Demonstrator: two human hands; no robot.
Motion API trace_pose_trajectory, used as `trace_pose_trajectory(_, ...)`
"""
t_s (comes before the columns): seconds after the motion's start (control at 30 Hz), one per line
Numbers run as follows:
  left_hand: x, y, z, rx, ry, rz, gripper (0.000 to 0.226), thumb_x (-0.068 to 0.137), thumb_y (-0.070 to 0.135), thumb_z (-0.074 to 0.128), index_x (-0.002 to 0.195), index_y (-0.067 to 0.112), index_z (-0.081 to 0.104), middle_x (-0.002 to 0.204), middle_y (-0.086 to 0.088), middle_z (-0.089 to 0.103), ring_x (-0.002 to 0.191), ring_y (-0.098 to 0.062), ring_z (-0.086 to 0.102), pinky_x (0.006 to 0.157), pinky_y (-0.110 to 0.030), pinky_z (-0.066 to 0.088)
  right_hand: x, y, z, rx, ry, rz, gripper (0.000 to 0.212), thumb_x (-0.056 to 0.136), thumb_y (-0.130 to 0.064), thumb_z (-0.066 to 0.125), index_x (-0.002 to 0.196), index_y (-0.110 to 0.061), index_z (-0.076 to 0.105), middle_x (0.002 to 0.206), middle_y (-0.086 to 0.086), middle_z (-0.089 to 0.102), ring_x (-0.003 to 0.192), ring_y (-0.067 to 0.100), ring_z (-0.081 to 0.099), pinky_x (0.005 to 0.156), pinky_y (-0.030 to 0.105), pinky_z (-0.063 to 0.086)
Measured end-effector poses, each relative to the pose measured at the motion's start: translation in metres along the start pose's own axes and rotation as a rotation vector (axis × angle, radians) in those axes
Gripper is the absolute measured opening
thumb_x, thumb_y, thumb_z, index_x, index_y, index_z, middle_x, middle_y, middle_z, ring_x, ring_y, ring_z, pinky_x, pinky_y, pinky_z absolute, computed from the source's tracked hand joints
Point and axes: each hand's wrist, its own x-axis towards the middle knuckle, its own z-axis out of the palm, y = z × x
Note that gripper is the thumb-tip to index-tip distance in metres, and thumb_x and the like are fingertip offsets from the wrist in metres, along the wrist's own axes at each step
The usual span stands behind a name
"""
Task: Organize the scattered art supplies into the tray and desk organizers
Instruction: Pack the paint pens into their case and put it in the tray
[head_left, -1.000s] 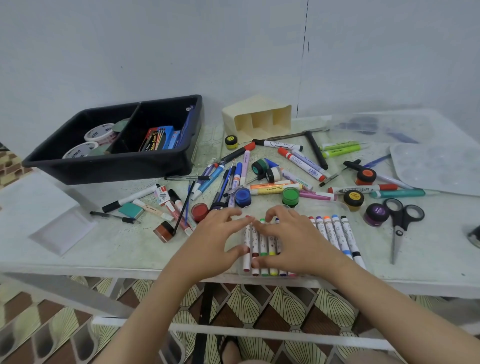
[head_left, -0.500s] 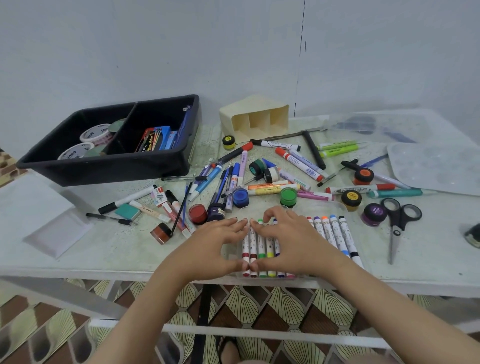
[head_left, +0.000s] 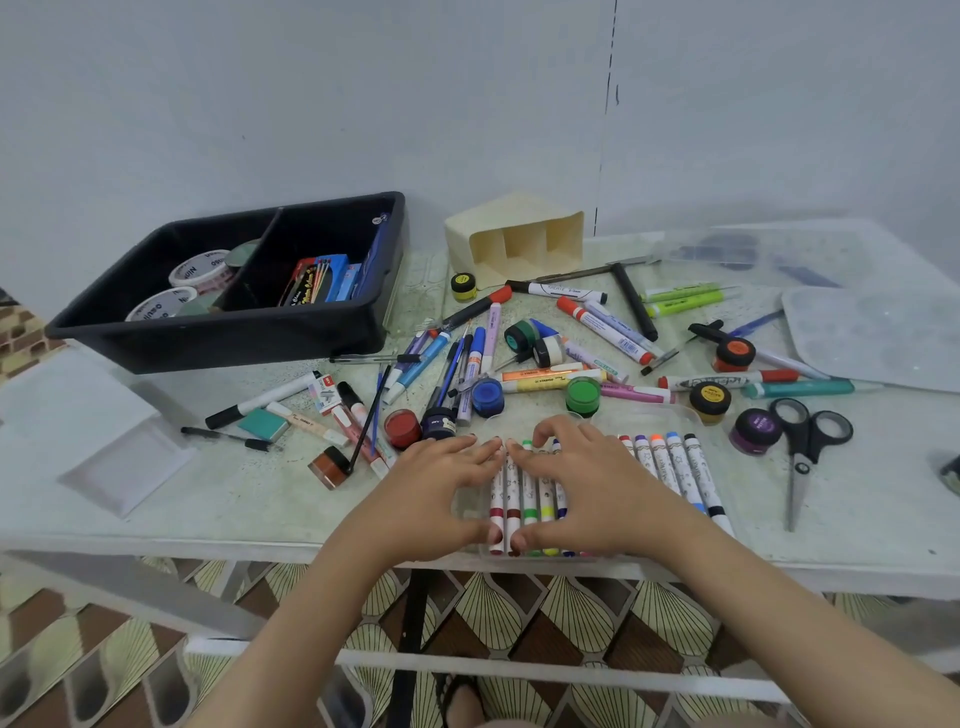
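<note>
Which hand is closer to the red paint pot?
Left. The left hand lies just right of the red paint pot, fingertips close beside it; the right hand rests on the markers, farther right.

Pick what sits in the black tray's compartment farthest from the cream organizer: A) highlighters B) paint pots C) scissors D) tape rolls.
D: two white tape rolls lie in that compartment of the black tray, while the scissors lie outside it.

The left hand (head_left: 436, 493) and right hand (head_left: 587, 488) are lying palm-down side by side, their fingertips and thumb tips nearly touching.
</note>
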Motion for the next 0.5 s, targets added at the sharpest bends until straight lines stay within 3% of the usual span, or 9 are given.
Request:
trace_pose_trajectory(0.33,-0.003,0.000,0.001,-0.040,-0.028,-0.023,0.076,0.085,0.051,0.059,0.147,0.035,0.019,0.141,0.033,0.000,0.141,0.001,0.003,0.115,-0.032,0.001,-0.008,0.011,-0.005,0.153,-0.058,-0.001,0.094,0.073,-0.064,0.064,0.149,-0.030,0.020,0.146,-0.012,0.020,0.132,0.009,0.016,0.109,0.030,0.018)
trace_pose_trajectory(0.5,-0.003,-0.001,0.001,-0.054,-0.034,-0.019,0.076,0.085,0.051,0.059,0.148,0.033,0.019,0.142,0.032,0.000,0.141,0.000,0.002,0.115,-0.032,0.000,-0.016,0.014,0.002,-0.026,-0.047,0.075,0.096,0.071,-0.079,0.048,0.149,-0.038,0.010,0.156,-0.009,-0.019,0.141,0.015,-0.017,0.114,0.042,-0.003)
